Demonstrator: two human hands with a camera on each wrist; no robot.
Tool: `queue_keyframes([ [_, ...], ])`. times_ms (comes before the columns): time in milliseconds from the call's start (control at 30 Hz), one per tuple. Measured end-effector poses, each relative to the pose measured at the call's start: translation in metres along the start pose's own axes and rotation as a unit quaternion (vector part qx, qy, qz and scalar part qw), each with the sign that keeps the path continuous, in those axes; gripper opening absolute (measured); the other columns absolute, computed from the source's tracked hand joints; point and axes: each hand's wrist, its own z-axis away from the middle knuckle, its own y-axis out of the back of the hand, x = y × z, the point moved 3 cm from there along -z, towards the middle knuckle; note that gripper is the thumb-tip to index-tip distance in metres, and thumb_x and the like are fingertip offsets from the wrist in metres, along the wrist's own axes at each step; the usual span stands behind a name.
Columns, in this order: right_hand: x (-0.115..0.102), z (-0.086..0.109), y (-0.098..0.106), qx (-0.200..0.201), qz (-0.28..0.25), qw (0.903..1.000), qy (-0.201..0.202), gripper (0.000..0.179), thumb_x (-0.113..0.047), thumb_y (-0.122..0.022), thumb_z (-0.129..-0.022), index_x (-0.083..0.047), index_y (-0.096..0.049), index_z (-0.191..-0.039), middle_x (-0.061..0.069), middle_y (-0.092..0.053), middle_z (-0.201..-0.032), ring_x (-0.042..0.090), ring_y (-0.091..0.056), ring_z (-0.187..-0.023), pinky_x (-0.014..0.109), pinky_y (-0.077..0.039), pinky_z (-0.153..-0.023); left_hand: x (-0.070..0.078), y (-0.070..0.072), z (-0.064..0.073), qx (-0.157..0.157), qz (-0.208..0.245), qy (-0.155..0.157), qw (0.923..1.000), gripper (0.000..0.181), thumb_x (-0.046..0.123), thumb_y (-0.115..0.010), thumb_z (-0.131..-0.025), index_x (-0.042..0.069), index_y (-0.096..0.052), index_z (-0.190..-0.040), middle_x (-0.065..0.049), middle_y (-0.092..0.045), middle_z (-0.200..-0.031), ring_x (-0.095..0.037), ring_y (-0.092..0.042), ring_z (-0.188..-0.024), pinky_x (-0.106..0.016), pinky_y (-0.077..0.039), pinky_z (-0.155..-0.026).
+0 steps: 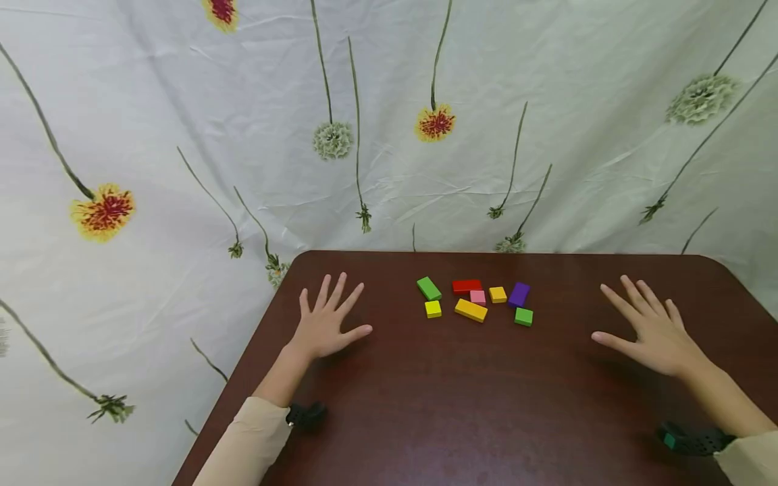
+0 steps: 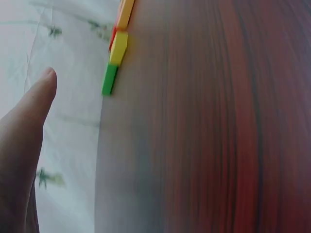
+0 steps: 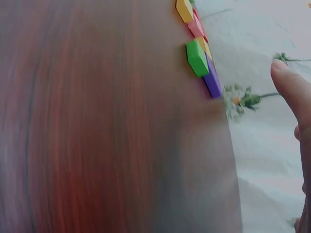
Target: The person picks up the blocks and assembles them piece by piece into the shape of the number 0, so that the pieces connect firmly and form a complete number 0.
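Toward the far side of a dark wooden table lies a loose group of coloured blocks: a long green block (image 1: 429, 289), a yellow cube (image 1: 433, 309), a red block (image 1: 467, 286), a pink block (image 1: 477, 297), a long orange block (image 1: 471, 310), a small orange block (image 1: 498, 294), a purple block (image 1: 519, 294) and a small green block (image 1: 524, 316). Left of them my left hand (image 1: 325, 327) is spread, fingers straight, holding nothing. My right hand (image 1: 656, 337), spread likewise, is well to their right. Each wrist view shows part of a hand apart from the blocks.
The brown table (image 1: 462, 405) has rounded far corners. Behind it hangs a pale cloth (image 1: 389, 175) printed with flowers and stems. Dark bands (image 1: 306, 415) are worn at both wrists, by the light sleeves (image 1: 249, 439).
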Motion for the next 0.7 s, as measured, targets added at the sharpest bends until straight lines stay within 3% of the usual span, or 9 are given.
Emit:
queue_keyframes([
  [167,-0.013,-0.012,-0.016,0.027,-0.057,0.9977,0.026,0.084,-0.038,-0.068,-0.089,-0.011,-0.025,-0.155,0.021,-0.007,-0.161,0.041,-0.001,-0.146,0.071,-0.001,-0.106,0.029,-0.012,-0.019,0.010,0.059,-0.044,0.9972,0.082,0.066,-0.048,-0.091,0.028,-0.018,-0.157,-0.003,-0.002,-0.164,-0.030,0.007,-0.148,-0.069,-0.003,-0.107],
  [267,-0.027,-0.025,-0.031,0.031,-0.082,0.9953,0.039,0.079,-0.037,-0.071,-0.088,-0.002,-0.035,-0.149,0.025,-0.023,-0.155,0.045,-0.016,-0.143,0.070,-0.014,-0.105,0.053,-0.024,-0.035,0.008,0.083,-0.078,0.9935,0.081,0.064,-0.048,-0.092,0.022,-0.022,-0.157,-0.004,-0.012,-0.163,-0.031,-0.004,-0.148,-0.068,-0.014,-0.107],
  [400,-0.048,-0.044,-0.054,0.026,-0.104,0.9933,0.042,0.074,-0.037,-0.072,-0.087,0.004,-0.044,-0.142,0.027,-0.038,-0.146,0.047,-0.031,-0.135,0.069,-0.027,-0.100,0.088,-0.040,-0.057,-0.006,0.105,-0.110,0.9883,0.078,0.060,-0.048,-0.094,0.018,-0.025,-0.156,-0.006,-0.023,-0.160,-0.029,-0.014,-0.147,-0.065,-0.016,-0.109],
  [533,-0.065,-0.057,-0.073,0.021,-0.120,0.9920,0.034,0.072,-0.037,-0.072,-0.087,0.004,-0.046,-0.141,0.026,-0.045,-0.142,0.046,-0.036,-0.132,0.066,-0.029,-0.102,0.115,-0.051,-0.074,-0.014,0.104,-0.121,0.9871,0.074,0.055,-0.052,-0.095,0.017,-0.029,-0.155,-0.005,-0.030,-0.157,-0.023,-0.022,-0.145,-0.059,-0.017,-0.112],
  [700,-0.088,-0.076,-0.092,0.017,-0.132,0.9911,0.012,0.066,-0.037,-0.071,-0.088,0.002,-0.051,-0.138,0.024,-0.051,-0.136,0.042,-0.044,-0.126,0.062,-0.035,-0.101,0.137,-0.059,-0.091,-0.009,0.084,-0.129,0.9880,0.066,0.046,-0.059,-0.095,0.013,-0.041,-0.149,-0.004,-0.043,-0.150,-0.021,-0.034,-0.140,-0.047,-0.024,-0.113],
])
